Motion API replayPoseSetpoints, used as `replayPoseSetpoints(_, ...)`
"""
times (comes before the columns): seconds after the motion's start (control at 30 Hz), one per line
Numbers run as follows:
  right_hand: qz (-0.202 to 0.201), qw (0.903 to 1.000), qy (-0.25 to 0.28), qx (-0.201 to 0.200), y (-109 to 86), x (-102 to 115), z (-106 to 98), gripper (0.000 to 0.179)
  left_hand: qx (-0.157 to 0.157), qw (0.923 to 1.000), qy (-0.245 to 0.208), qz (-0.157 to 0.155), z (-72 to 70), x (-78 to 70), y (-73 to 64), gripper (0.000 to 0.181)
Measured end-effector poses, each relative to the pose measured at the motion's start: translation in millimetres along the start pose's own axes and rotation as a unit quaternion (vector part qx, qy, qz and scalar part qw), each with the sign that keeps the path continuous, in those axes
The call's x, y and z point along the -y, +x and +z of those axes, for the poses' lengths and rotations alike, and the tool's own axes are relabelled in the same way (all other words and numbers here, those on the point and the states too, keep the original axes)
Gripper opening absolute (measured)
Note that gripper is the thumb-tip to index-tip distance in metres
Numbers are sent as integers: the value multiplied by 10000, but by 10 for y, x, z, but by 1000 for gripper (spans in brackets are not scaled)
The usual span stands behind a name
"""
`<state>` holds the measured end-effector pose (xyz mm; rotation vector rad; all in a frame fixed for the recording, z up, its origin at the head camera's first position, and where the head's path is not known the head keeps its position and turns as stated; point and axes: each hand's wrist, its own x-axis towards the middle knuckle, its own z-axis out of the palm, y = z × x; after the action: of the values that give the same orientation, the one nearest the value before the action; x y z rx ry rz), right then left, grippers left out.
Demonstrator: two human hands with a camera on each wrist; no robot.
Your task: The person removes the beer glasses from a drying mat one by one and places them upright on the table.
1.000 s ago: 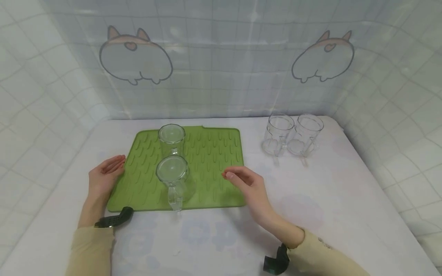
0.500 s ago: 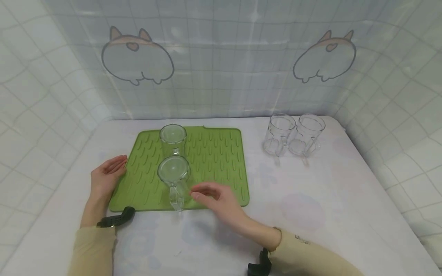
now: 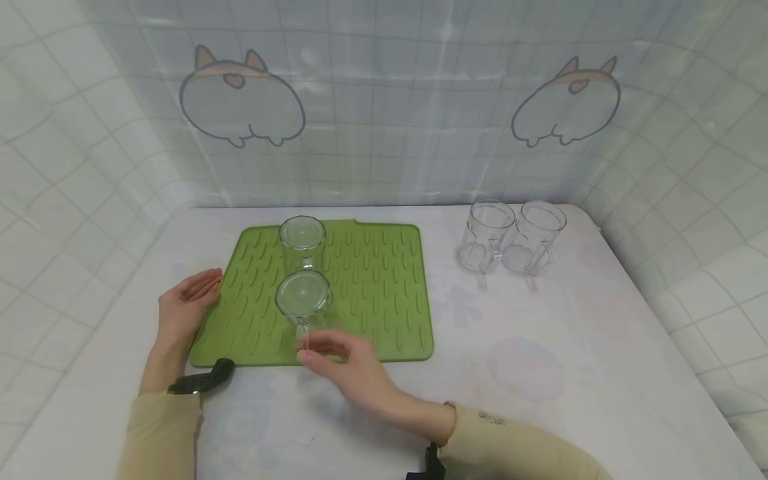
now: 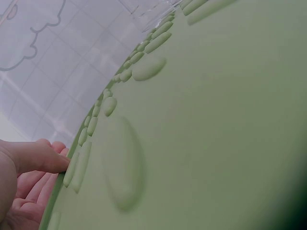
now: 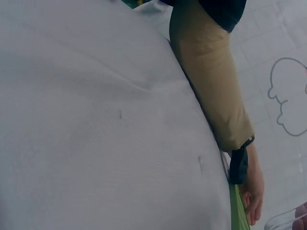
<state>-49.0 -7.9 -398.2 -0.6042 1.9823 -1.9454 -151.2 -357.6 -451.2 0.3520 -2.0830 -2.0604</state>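
Observation:
A green ridged mat (image 3: pixel 384 287) lies on the table with two clear glass mugs upside down on it, one behind the other. At the nearer mug (image 3: pixel 303 293), my right hand (image 3: pixel 357 377) pinches the handle between thumb and fingers. The right wrist view catches only those fingertips (image 5: pixel 301 225) against the glass. Behind it stands the farther mug (image 3: pixel 303 235), its handle facing me. My left hand (image 3: pixel 185 310) rests along the mat's left edge; in the left wrist view its thumb (image 4: pixel 48 162) touches that edge with the other fingers loosely bent below it.
Two more clear glass mugs, a left one (image 3: pixel 487 233) and a right one (image 3: pixel 535 237), stand upright side by side at the back right of the white table (image 3: pixel 516 360). Tile-patterned sheeting (image 3: pixel 408 100) closes off the back and both sides.
My right hand has moved left and slightly down from the mat's right side to the nearer mug's handle. My left hand and all the mugs stay where they were.

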Motion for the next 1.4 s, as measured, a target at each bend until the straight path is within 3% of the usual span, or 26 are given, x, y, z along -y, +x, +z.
replayPoseSetpoints(0.37,-34,9999,101,-103,22,-49,107,34,-12,10000,65,10,-3,16,14,52)
replayPoseSetpoints(0.7,-110,9996,81,-256,18,-155,163,28,28,10000,-73,-22,0,7,9,54)
replayPoseSetpoints(1.2,-282,9971,645,-289,57,-137,157,27,1,9993,360,-119,11,-43,-29,53)
replayPoseSetpoints(1.4,-269,9970,702,-186,71,-135,147,26,75,9999,103,-86,3,-26,-15,54)
